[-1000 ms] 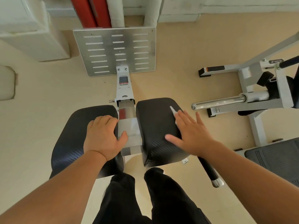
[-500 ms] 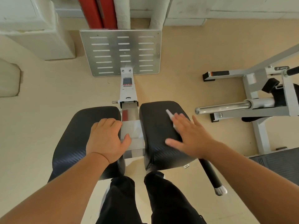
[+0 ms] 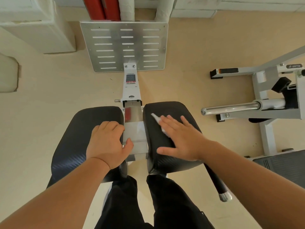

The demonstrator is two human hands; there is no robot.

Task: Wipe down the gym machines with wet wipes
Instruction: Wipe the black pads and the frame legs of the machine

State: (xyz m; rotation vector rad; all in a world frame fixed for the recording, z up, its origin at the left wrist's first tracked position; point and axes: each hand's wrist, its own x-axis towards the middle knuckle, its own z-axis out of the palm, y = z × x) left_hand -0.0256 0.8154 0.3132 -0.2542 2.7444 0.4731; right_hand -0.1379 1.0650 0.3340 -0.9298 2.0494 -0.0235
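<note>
- The person's legs (image 3: 125, 204), in dark trousers, stand close against the near ends of the two pads, so both arms reach the upholstery easily.
- The left hand (image 3: 107, 142) sits on the left pad (image 3: 77, 138), fingers curled over its inner edge and thumb on the metal beam (image 3: 134, 131) between the pads. This looks like a brace to steady the body.
- The right hand (image 3: 179, 139) lies flat on the right pad (image 3: 166, 108), fingers straight and spread wide, pressing the wet wipe (image 3: 156, 119) beneath them. Only a white corner pokes out by the index finger. A flat palm spreads the pressure, so wiping this pad seems under way.
- A black handle (image 3: 214, 180) juts out below the right forearm.
- Farther off, the footplate (image 3: 123, 47) rises from the floor (image 3: 49, 96), and a second machine's chrome bar (image 3: 231, 108) lies to the right, probably awaiting its turn.
</note>
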